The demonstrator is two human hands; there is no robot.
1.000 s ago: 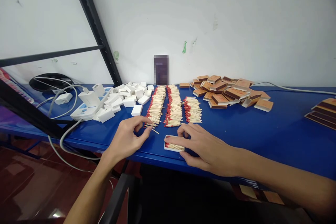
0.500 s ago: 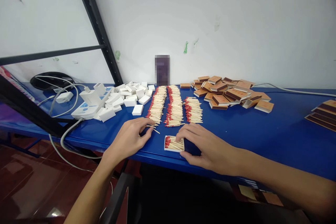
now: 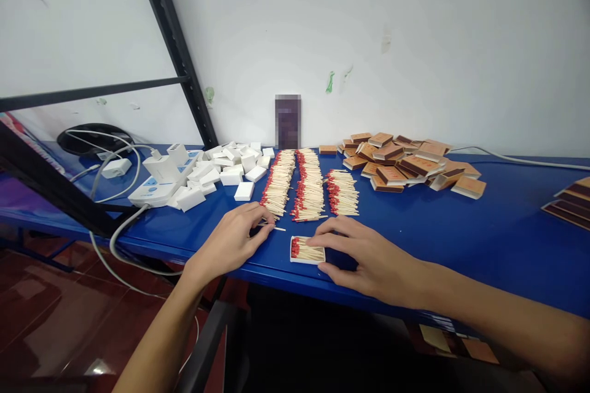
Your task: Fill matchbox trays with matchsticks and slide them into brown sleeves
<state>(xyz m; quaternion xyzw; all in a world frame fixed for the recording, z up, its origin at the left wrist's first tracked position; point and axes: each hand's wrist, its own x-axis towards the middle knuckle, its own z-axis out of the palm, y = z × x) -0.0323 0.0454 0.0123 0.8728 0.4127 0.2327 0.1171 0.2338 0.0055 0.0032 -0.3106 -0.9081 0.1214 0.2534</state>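
Note:
A small white tray [image 3: 307, 250] partly filled with red-tipped matches lies near the front edge of the blue table [image 3: 461, 239]. My right hand [image 3: 364, 252] grips the tray's right end between thumb and fingers. My left hand [image 3: 235, 239] rests on the table left of the tray, its fingers curled round loose matches [image 3: 271, 227] at the near end of the left row. Three rows of matches [image 3: 306, 184] lie just beyond both hands.
A heap of white inner trays [image 3: 230, 166] lies at the left, beside a white power strip [image 3: 157, 187] with cables. A pile of brown matchbox sleeves [image 3: 405, 163] lies at the back right, more sleeves [image 3: 569, 199] at the far right. A black frame [image 3: 179, 55] slants at the left.
My right hand's fingers have drawn back off the top of the tray to its right end, uncovering the matches in it. My left hand has closed tighter on the loose matches.

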